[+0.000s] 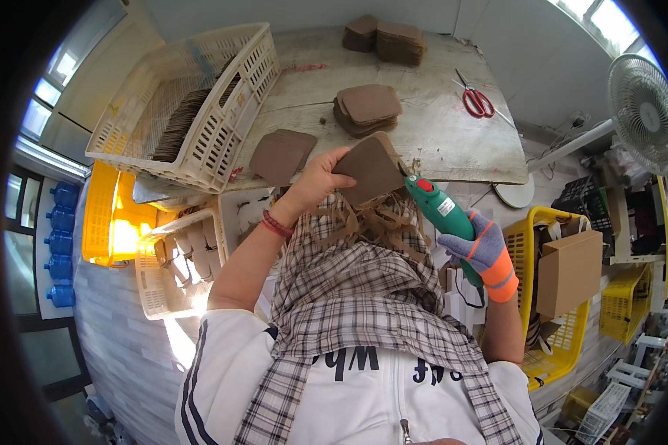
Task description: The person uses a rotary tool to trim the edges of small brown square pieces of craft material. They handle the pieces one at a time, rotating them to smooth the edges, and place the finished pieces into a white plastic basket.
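My left hand [318, 184], bare with red bands at the wrist, pinches a flat brown square piece [369, 172] with rounded corners at its left edge. My right hand [476, 243], in a grey and orange glove, is wrapped round a green electric cutter [436, 206] with a red switch. The cutter's dark tip meets or nearly meets the piece's right edge; actual contact is hard to make out. Thin brown trimmings [371, 222] lie on the checked apron [349, 289] beneath. Just beyond stand a stack of brown pieces [369, 104] and a flatter pile [280, 154] on the worn table [453, 141].
On the table's left, a cream plastic crate [249, 96] holds many brown pieces. Red-handled scissors [476, 102] and more stacks [399, 43] lie farther back. At right are a white fan [646, 111] and a yellow basket [523, 256] with a cardboard box [569, 274]. Another crate [156, 285] stands lower left.
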Action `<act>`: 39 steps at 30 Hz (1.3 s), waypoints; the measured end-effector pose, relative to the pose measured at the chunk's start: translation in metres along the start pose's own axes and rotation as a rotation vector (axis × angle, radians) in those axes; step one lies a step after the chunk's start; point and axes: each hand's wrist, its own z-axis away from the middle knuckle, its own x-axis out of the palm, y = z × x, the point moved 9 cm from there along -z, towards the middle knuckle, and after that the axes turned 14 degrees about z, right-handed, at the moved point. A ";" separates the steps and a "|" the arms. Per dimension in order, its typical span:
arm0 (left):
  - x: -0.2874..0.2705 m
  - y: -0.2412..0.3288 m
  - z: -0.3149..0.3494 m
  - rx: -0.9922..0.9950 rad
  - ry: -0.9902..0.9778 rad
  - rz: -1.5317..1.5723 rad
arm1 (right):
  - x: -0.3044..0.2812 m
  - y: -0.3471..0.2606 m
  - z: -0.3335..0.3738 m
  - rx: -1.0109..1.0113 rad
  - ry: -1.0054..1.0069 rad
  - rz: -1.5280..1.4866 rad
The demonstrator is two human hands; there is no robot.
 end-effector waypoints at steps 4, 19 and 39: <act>0.000 -0.008 0.004 -0.044 -0.033 -0.026 | 0.008 -0.004 0.004 0.037 -0.009 0.001; -0.007 0.002 0.018 -0.018 0.100 -0.233 | 0.027 0.001 -0.009 0.026 -0.079 -0.072; -0.024 0.006 0.016 -0.010 0.134 -0.130 | 0.038 -0.001 -0.006 0.014 -0.140 0.036</act>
